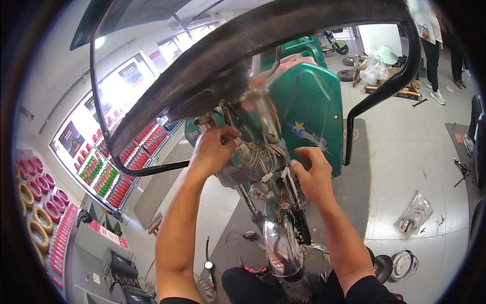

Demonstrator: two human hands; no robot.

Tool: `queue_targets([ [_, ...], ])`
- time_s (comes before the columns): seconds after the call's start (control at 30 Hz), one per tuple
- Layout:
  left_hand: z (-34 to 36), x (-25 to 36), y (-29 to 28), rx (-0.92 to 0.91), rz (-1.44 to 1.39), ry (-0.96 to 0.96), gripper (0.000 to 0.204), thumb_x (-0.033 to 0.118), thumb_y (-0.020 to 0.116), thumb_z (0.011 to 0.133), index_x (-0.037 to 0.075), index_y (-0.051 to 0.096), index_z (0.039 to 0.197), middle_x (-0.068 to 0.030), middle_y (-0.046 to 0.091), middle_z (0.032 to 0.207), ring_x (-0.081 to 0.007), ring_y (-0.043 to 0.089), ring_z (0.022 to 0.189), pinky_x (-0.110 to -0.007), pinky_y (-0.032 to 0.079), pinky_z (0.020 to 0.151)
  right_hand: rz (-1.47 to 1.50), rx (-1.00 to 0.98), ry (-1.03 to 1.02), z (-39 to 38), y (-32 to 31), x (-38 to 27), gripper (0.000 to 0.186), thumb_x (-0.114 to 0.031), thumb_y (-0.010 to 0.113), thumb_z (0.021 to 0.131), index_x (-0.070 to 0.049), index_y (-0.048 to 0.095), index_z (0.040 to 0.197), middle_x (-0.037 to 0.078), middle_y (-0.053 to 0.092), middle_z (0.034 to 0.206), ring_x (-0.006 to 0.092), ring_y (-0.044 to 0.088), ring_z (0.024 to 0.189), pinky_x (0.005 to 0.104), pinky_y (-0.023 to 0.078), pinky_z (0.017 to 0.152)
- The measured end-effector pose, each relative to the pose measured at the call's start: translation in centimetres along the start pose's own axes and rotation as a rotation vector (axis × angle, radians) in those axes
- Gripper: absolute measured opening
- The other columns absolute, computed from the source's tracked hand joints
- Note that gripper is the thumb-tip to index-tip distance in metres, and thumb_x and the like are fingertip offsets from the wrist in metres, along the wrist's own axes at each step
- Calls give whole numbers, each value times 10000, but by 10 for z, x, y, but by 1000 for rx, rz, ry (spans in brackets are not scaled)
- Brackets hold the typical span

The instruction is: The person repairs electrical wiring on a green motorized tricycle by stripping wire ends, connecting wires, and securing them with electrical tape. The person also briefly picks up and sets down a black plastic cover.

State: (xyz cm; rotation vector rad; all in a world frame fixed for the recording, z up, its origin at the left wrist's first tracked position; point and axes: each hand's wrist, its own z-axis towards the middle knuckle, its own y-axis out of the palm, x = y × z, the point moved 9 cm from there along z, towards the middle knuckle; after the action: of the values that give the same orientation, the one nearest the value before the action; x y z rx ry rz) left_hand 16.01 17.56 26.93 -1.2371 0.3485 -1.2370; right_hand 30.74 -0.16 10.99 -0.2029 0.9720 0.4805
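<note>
A: Any containers around the chrome fender?
B: A clear plastic bag on the floor, off to its right, with small parts inside. I can't make out which.
A: And the wiring?
B: Just above the fender, a loose tangle in several colours.
A: The hands?
B: The left hand, above and left of the fender, has its fingers curled in at the wires; I can't tell whether it grips one. The right hand, above and right, is partly open, thumb and forefinger apart beside the wires.
A: What's hard to see?
B: Blur softens the top of the wiring, and the black frame overhead is cut off.
</note>
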Motion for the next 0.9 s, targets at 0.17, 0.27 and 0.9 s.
queue_targets([
  [0.17, -11, 7, 4, 61, 35, 87, 191, 105, 724, 869, 33, 718, 1046, -113, 737, 1008, -289, 679, 855, -387, 529, 807, -59, 76, -238, -10, -4, -48, 229, -21, 748, 887, -1, 684, 1106, 88, 682, 1014, 177, 680, 883, 301, 538, 739],
  [0.27, -25, 17, -4, 165, -11, 204, 164, 79, 718, 862, 8, 688, 1007, -67, 667, 903, -150, 570, 712, -314, 466, 681, 85, 1, -159, -14, 10, -65, 228, -18, 757, 879, -9, 677, 1092, 83, 671, 983, 166, 659, 837, 287, 528, 706],
  [0.9, -41, 3, -4, 195, -222, 180, 342, 121, 713, 911, 75, 714, 1250, -111, 722, 1168, -279, 701, 989, -383, 540, 883, 734, -431, 409, 32, 78, -69, 336, -69, 619, 984, 38, 573, 1299, 96, 658, 1002, 199, 700, 852, 319, 564, 723],
])
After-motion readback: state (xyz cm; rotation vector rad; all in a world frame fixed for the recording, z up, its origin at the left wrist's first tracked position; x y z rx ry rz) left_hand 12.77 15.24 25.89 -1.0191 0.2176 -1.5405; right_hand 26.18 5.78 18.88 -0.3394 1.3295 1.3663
